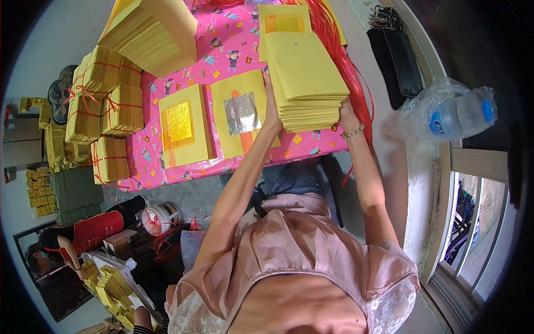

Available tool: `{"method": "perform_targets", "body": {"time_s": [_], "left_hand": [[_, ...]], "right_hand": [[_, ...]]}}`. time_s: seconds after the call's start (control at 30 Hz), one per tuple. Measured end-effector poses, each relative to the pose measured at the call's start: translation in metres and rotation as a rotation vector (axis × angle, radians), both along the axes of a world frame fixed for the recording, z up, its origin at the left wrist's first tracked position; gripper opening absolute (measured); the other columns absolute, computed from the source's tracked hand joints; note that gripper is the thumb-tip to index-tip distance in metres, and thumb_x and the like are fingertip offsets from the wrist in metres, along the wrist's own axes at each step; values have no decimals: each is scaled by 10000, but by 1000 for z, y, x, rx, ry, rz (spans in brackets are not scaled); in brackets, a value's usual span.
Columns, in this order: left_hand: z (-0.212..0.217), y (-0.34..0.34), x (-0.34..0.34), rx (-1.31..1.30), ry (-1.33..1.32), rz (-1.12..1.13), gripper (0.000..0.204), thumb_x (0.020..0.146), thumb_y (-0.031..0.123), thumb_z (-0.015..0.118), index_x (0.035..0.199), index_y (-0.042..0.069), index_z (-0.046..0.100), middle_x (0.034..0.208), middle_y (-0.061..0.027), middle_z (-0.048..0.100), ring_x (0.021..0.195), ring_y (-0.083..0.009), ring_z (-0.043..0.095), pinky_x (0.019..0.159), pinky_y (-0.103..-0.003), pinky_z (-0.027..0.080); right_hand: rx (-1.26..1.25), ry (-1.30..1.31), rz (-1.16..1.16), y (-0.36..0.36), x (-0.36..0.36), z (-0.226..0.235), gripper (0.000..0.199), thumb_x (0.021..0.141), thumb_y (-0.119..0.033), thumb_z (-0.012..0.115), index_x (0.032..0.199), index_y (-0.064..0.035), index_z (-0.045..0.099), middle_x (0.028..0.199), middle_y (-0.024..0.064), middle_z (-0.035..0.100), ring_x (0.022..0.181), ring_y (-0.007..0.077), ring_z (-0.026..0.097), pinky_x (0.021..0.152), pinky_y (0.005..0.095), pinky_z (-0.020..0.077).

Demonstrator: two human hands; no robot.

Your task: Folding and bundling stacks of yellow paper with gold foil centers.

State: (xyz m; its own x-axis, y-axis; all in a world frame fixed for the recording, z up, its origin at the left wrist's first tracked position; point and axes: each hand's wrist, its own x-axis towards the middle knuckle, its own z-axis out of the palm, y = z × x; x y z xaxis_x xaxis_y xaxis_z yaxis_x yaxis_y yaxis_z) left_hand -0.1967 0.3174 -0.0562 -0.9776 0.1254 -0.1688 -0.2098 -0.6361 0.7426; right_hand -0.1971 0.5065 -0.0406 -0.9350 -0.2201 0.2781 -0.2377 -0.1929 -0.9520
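A thick stack of yellow paper sheets [306,78] lies on the pink patterned tablecloth [222,50]. My left hand [272,108] presses against the stack's left side and my right hand [346,114] grips its near right corner. Left of the stack lie a yellow stack with a silver foil square [240,114] and another with a gold foil square [181,125]. Behind my stack sits a sheet with an orange-gold square [285,23].
A tall loose pile of yellow sheets [150,33] and several bundles tied with red string [103,100] fill the table's left. Red string strands [345,61] run along the right edge. A plastic water bottle in a bag [453,111] rests on the sill. Another person [78,239] sits lower left.
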Motion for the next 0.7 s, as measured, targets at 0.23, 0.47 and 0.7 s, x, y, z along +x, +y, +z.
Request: {"method": "perform_targets", "body": {"time_s": [0.23, 0.47, 0.7], "left_hand": [[9, 0, 3, -191, -2, 58, 754, 965, 668, 279, 1449, 95, 356, 1391, -114, 475, 1241, -236, 505, 1021, -393, 448], [31, 3, 9, -104, 0, 46, 799, 954, 692, 266, 1448, 69, 350, 1374, -125, 472, 1239, -221, 481, 1040, -374, 400], [20, 4, 3, -99, 15, 60, 785, 950, 694, 287, 1415, 71, 397, 1324, -116, 512, 1173, -228, 535, 995, -393, 449]], "right_hand": [[-47, -35, -21, 5, -5, -3, 689, 1021, -444, 383, 1542, -68, 134, 1611, 94, 116, 1474, 216, 147, 1195, 360, 126], [-98, -75, -28, 2, 1, -3, 686, 1023, -442, 379, 1543, -70, 130, 1611, 93, 116, 1474, 217, 145, 1196, 360, 124], [-149, -129, -38, 3, 3, -3, 683, 1025, -441, 374, 1543, -71, 126, 1611, 92, 117, 1475, 217, 143, 1196, 361, 122]]}}
